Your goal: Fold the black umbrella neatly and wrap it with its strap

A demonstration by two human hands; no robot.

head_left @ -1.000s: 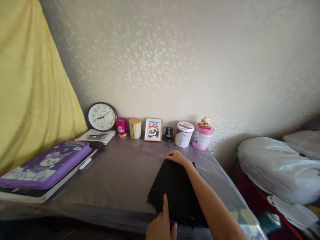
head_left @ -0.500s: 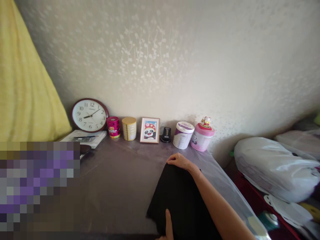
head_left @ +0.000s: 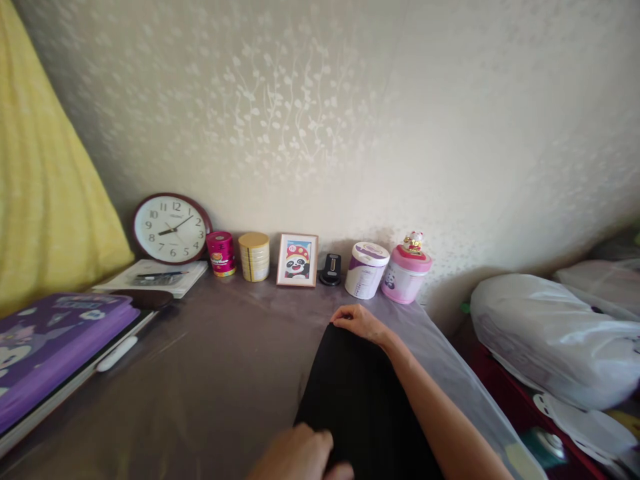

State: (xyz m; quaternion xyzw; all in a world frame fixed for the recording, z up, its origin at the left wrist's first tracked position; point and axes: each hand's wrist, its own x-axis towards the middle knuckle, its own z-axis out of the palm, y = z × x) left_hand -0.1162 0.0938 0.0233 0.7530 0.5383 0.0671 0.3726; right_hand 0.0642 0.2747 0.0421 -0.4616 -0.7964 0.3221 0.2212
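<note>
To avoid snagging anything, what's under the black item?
The tabletop shows beside the black item, whose far edge the right hand pinches; whatever lies directly beneath is hidden.

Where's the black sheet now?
The black sheet is low in the head view, right of centre, with the right hand at its far end and the left hand nearer the camera.

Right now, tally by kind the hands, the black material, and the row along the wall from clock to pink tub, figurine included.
Hands: 2 (left hand, right hand)
Black material: 1
Analog clock: 1
Containers: 4 (magenta can, yellow-lidded can, purple-and-white tub, pink tub)
Picture frame: 1
Small black device, use unclear: 1
Cat figurine: 1
Total: 11
</note>
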